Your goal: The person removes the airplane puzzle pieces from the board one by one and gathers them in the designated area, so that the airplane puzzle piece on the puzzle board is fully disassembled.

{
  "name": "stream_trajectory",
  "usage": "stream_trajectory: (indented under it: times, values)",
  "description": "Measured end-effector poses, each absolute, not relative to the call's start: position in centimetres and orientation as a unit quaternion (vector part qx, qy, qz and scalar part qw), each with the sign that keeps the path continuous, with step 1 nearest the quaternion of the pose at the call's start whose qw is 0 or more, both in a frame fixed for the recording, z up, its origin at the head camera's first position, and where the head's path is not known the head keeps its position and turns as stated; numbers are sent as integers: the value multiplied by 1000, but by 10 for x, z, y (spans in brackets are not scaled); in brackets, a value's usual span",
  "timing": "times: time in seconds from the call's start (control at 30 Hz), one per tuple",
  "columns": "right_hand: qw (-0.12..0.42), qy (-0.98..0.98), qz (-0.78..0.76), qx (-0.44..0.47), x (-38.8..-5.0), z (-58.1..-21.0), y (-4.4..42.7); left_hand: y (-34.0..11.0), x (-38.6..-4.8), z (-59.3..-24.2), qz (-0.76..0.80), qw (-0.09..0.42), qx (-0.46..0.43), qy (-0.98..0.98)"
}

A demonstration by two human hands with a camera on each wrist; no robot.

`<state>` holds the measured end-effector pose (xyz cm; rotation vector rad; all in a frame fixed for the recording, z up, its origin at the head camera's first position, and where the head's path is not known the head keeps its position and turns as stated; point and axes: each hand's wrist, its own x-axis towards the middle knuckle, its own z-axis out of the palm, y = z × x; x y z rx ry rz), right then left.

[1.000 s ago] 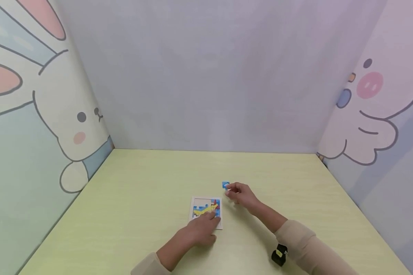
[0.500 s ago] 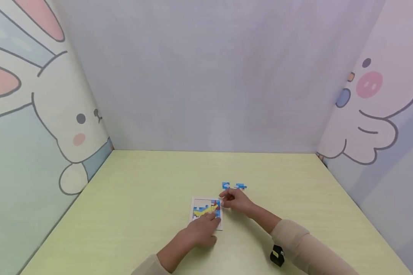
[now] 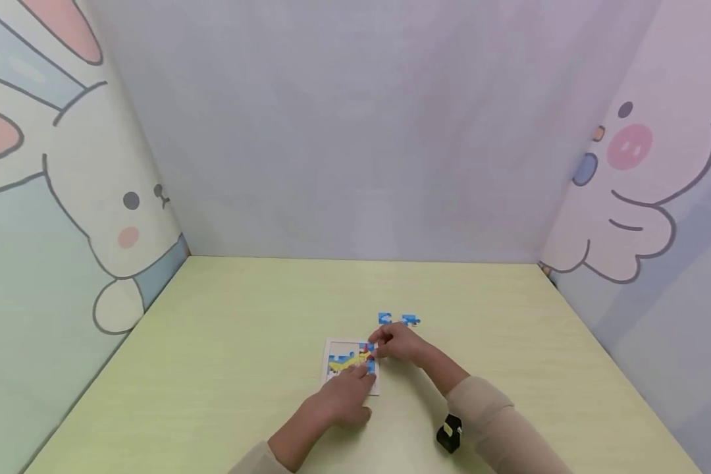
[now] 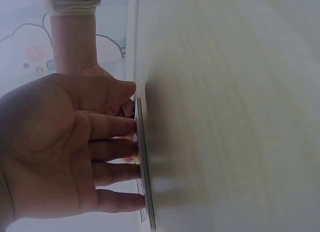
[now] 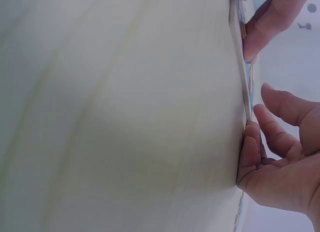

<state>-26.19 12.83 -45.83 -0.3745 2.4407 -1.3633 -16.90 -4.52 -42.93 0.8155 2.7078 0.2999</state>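
Note:
A small jigsaw puzzle in a pale frame (image 3: 326, 361) lies on the table, its picture blue, yellow and red. Bare backing shows at its upper left. My left hand (image 3: 343, 396) rests on its lower part, covering it; in the left wrist view the left fingers (image 4: 115, 174) reach straight onto the board. At the board's upper right edge is my right hand (image 3: 399, 343), thumb and index finger apart, other fingers bent. No piece shows between them in the right wrist view. Just beyond the right hand lie two loose blue puzzle pieces, one left (image 3: 385, 318) and one right (image 3: 411, 320).
The pale yellow-green table (image 3: 261, 309) stretches out around the board. A grey wall cloth (image 3: 343, 131) rises at its back edge, with cartoon-printed cloths at both sides. A small black device (image 3: 449, 433) hangs by the right sleeve.
My right hand has moved from beside the loose pieces, nearer and to the left, to the board's upper right edge, uncovering the right loose piece. My left hand has stayed on the board.

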Motion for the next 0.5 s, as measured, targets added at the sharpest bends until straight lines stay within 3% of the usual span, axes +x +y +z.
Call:
stream_trajectory:
  times: [0.5]
  values:
    - [126, 885, -442, -70, -258, -457, 111, -45, -170, -435, 119, 142, 280, 942]
